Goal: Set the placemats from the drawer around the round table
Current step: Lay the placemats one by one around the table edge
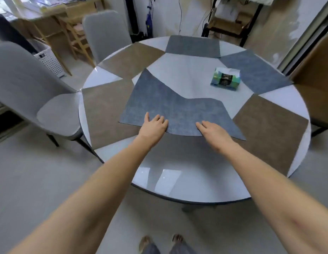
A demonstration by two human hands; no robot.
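Bare feet (160,241), glossy round table (187,184)

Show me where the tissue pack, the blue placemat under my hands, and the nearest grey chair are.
tissue pack (225,79), head view, on its top face.
blue placemat (170,105), head view, on its bare middle, beyond the hands.
nearest grey chair (56,114), head view, on its seat cushion.

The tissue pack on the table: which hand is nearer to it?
Right. The right hand lies below the tissue pack, slightly to its left, on the blue mat; the left hand is farther left.
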